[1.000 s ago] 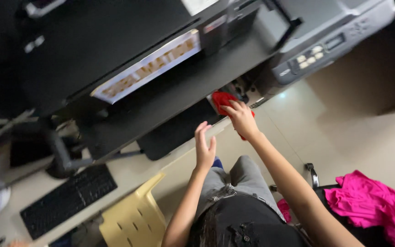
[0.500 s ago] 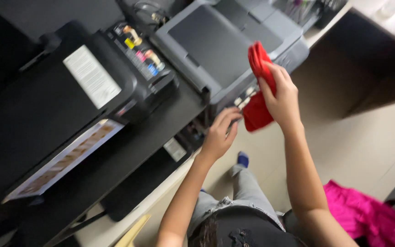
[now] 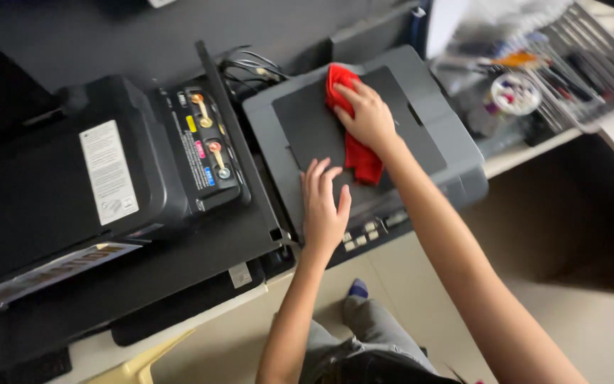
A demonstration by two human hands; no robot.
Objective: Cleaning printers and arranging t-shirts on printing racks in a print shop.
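A grey printer [image 3: 435, 135] with a dark lid stands on the desk in the head view. My right hand [image 3: 367, 117] presses a red cloth [image 3: 353, 153] flat onto the printer's lid. My left hand [image 3: 322, 210] lies spread, fingers apart, on the printer's front left part, just above its row of small buttons [image 3: 364, 233]. It holds nothing.
To the left stands a larger black printer [image 3: 119, 181] with coloured ink tanks [image 3: 204, 139] at its side. Cables [image 3: 250, 67] run behind. A tray of pens and small tools [image 3: 534, 78] sits at the right. Below are my legs and the pale floor [image 3: 605, 334].
The view has swung over the grey printer. My right hand has brought the red cloth from the printer's front edge up onto its lid. My left hand has settled on the front panel.
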